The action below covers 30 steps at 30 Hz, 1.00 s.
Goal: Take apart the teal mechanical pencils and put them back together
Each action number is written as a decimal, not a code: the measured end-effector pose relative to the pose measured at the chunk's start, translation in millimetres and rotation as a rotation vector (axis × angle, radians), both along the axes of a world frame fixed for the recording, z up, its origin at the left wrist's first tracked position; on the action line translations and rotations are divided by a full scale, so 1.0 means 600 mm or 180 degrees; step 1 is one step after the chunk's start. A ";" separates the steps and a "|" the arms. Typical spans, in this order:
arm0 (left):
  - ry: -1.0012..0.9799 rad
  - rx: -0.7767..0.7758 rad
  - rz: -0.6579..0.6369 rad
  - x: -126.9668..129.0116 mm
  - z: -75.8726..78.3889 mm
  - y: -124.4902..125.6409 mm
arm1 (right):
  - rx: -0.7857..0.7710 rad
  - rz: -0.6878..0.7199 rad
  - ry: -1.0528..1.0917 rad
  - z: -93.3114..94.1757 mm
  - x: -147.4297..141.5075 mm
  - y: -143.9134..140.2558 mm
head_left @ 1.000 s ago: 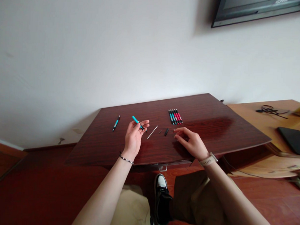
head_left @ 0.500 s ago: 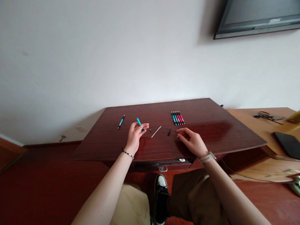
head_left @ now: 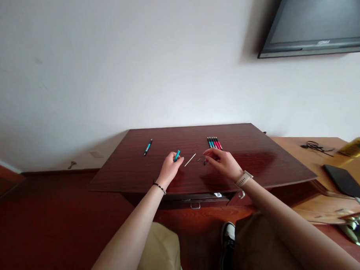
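Observation:
My left hand [head_left: 169,169] rests on the dark wooden table [head_left: 256,161] and grips a short teal pen barrel [head_left: 177,155] that points up and away. Just to its right lies a thin white refill [head_left: 190,159]. My right hand [head_left: 222,161] hovers over small dark pen parts [head_left: 201,158], fingertips pinched at one of them; whether it holds the part is unclear. A row of teal and red pens [head_left: 214,142] lies just beyond that hand. One teal pen [head_left: 148,147] lies alone at the left.
A lighter wooden desk [head_left: 323,155] adjoins on the right, with a black cable [head_left: 314,146], a dark flat case [head_left: 342,181] and a yellow object [head_left: 357,146]. A screen [head_left: 319,25] hangs on the white wall. My knees and a shoe [head_left: 229,231] are below the table's front edge.
My right hand slid left and forward to the small dark parts. My left hand lowered and turned, so the teal barrel stands more upright. The view tilted upward.

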<state>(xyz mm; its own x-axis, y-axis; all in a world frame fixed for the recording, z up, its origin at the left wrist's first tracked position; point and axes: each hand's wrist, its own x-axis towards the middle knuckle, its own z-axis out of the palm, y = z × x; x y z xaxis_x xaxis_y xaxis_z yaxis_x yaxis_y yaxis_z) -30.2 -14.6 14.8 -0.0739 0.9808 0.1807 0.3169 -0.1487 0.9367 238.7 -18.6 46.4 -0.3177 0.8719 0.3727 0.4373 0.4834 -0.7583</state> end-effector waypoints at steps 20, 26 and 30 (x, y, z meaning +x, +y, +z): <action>0.2447 -0.0348 0.0423 0.041 0.004 -0.001 | -0.0163 -0.0197 0.0750 -0.035 0.010 0.005; 0.2780 -0.0419 0.0480 0.047 0.000 0.000 | -0.0112 -0.0088 0.0553 -0.029 0.012 -0.010; 0.2937 -0.0457 0.0501 0.050 0.001 -0.001 | -0.0097 -0.0080 0.0497 -0.027 0.015 -0.014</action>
